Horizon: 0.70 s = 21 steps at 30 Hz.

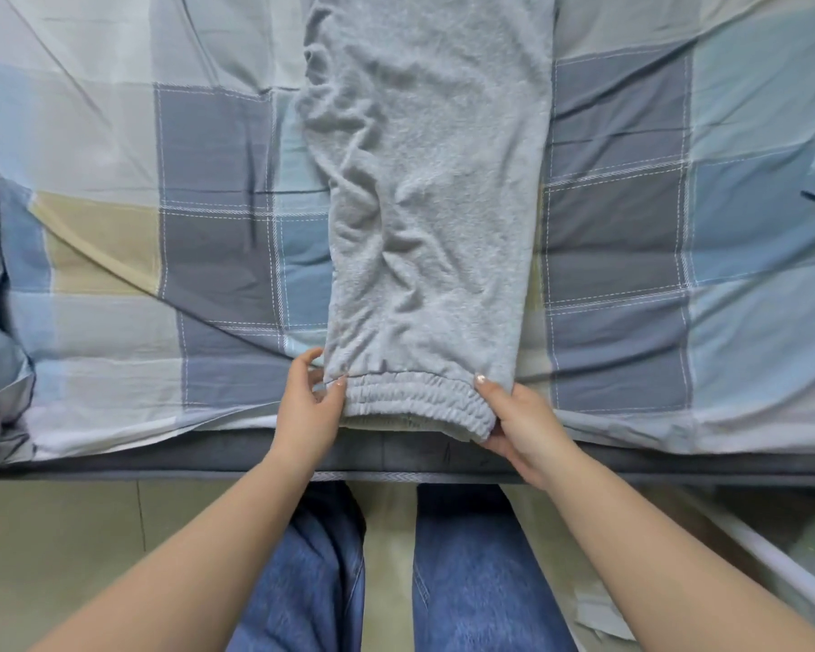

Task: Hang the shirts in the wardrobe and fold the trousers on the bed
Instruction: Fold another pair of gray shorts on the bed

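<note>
Beyond top edge, trousers [424,190] cut off

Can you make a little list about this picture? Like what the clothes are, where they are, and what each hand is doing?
clothes: grey trousers, soft and wrinkled
where: lying lengthwise on the checked bedcover
near end: elastic cuffs at the bed's edge
left hand: pinches the cuffs' left corner
right hand: grips the cuffs' right corner
folding: trousers lie long, not folded short yet
</note>
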Each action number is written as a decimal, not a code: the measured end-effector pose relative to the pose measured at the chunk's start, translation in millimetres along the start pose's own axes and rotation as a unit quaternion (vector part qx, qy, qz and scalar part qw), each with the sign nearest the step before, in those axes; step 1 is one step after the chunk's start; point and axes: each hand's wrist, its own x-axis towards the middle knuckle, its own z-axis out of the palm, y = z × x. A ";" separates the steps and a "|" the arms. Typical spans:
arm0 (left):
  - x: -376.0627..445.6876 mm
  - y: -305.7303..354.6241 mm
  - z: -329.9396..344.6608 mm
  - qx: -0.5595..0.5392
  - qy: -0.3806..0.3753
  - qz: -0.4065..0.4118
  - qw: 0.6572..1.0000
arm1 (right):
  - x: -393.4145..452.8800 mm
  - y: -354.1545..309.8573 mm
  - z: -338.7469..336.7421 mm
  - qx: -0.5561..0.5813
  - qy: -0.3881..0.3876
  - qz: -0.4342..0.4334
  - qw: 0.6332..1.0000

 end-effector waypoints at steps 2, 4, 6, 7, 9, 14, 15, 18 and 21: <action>-5.9 -9.2 -2.5 0.097 -0.033 0.076 0.992 | 4.1 9.3 1.9 -0.142 0.055 -0.024 0.988; -9.9 -18.5 1.6 0.227 -0.083 0.133 0.961 | 10.5 13.8 -0.4 -0.317 0.134 -0.092 0.935; -9.2 -21.7 7.8 0.289 -0.083 0.146 0.943 | 12.8 14.1 1.2 -0.318 0.137 -0.113 0.931; -5.8 -19.8 10.7 0.290 -0.067 0.142 0.944 | 13.2 13.0 2.3 -0.257 0.108 -0.092 0.956; 3.3 -11.5 12.3 0.280 -0.048 0.137 0.949 | 10.4 10.4 6.6 -0.111 0.026 -0.018 0.993; -1.0 -2.9 -5.0 0.008 -0.049 0.036 0.998 | 4.8 4.6 -8.5 -0.015 0.005 -0.068 0.998; -8.0 -9.1 -9.3 -0.026 -0.055 0.018 0.998 | 3.5 8.2 -11.1 -0.036 0.021 -0.074 0.996; -32.2 -38.4 -17.4 -0.027 -0.076 -0.043 0.996 | -0.3 34.1 -10.9 -0.093 0.079 -0.047 0.991; -40.7 -56.2 -17.0 -0.017 -0.081 -0.084 0.993 | -1.9 55.1 -8.9 -0.048 0.092 -0.044 0.994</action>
